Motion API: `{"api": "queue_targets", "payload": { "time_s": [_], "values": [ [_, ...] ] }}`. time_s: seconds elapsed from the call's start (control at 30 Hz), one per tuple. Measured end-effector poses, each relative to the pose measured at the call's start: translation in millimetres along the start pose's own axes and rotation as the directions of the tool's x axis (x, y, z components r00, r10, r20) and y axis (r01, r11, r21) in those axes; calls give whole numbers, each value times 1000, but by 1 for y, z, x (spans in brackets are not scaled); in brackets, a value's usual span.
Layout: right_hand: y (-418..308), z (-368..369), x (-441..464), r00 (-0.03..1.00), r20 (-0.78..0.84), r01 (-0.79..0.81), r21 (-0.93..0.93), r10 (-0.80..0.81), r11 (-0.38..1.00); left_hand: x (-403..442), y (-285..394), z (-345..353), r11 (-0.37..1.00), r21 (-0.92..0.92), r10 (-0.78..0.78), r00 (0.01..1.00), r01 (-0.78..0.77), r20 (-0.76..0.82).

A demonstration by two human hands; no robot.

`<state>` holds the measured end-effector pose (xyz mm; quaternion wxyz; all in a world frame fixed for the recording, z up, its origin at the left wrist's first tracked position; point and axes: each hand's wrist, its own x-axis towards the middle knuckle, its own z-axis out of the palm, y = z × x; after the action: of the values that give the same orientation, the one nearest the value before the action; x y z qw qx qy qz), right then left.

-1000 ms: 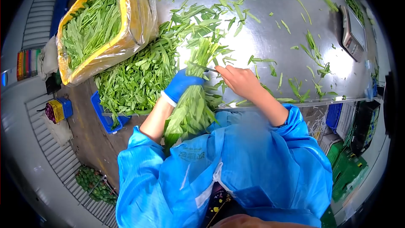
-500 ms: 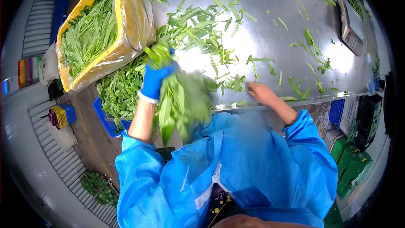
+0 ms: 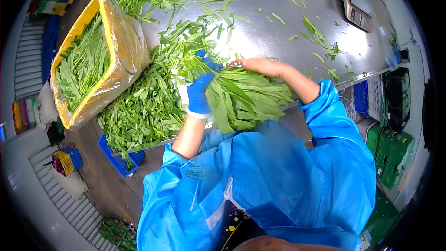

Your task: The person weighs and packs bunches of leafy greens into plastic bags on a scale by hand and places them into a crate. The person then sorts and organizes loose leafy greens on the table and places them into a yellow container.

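Observation:
A leafy bunch of water spinach (image 3: 251, 95) lies sideways in front of me, its leaves fanning to the right over the table edge. My left hand (image 3: 200, 93), in a blue glove, is closed around its stems. My bare right hand (image 3: 265, 67) reaches over the bunch from the right, its fingertips pinched at the stems beside the glove; what exactly lies between them is partly hidden. Under and left of my left hand spreads a large heap of loose greens (image 3: 144, 107) on the metal table (image 3: 274, 32).
A yellow crate lined with clear plastic (image 3: 118, 60) stands tilted at the left, full of greens. A scale (image 3: 354, 7) sits at the far right. A blue basket (image 3: 121, 158) is below the table's left edge. Green crates (image 3: 392, 158) stand at the lower right.
My left hand has swung the bunch right and up onto the table edge, and its leaves now point right instead of down. My right hand has moved up and left to the stems. The view has shifted.

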<state>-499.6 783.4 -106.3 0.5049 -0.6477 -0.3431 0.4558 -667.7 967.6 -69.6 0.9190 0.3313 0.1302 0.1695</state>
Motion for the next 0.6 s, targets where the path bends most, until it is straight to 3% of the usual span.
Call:
{"api": "queue_targets", "payload": {
  "time_s": [0.03, 0.07, 0.1, 0.17, 0.2, 0.27, 0.3, 0.37, 0.4, 0.47, 0.5, 0.53, 0.6],
  "values": [
    [2, 20, -16, 963, 160, -246, 191, 217, 950, -2, 1, 1, 998, 57, 12, 999, -9, -51],
    [0, 35, -27, 857, 350, -490, 325, 378, 809, -2, 3, 1, 993, 115, 31, 994, -19, -102],
    [-7, 45, -35, 856, 351, -490, 314, 380, 813, 1, 5, 2, 994, 110, 40, 994, -29, -102],
    [-27, 64, -54, 941, 210, -327, 372, 264, 869, 2, 8, 4, 965, 254, 147, 945, -72, -293],
    [-36, 76, -58, 940, 214, -330, 368, 267, 869, 4, 7, 6, 965, 250, 149, 943, -74, -296],
    [-55, 106, -50, 996, 76, 31, 115, -40, 993, 11, 1, 14, 927, 305, 323, 875, -217, -361],
    [-55, 123, -44, 997, 72, 33, 102, -40, 994, 14, -1, 20, 925, 291, 347, 859, -245, -378],
    [-44, 147, -35, 964, -180, -89, 468, 193, 879, 17, -1, 24, 935, 258, 328, 869, -243, -371],
    [-51, 137, -34, 964, -180, -94, 457, 195, 885, 18, 0, 25, 943, 239, 310, 876, -233, -369],
    [-66, 101, -24, 950, -111, -258, 244, 291, 935, 7, 11, 33, 960, 206, 254, 894, -188, -369],
    [-36, 81, -20, 979, -81, -162, 231, 185, 959, 2, 10, 29, 984, 108, 173, 917, -143, -360],
    [-50, 59, -26, 972, 71, -235, 229, 224, 945, -3, 8, 25, 995, 9, 92, 934, -95, -346],
    [-32, 39, -38, 941, 181, -303, 70, 287, 950, -16, -13, 3, 997, -52, -78, 907, 62, -414]
  ]
}}
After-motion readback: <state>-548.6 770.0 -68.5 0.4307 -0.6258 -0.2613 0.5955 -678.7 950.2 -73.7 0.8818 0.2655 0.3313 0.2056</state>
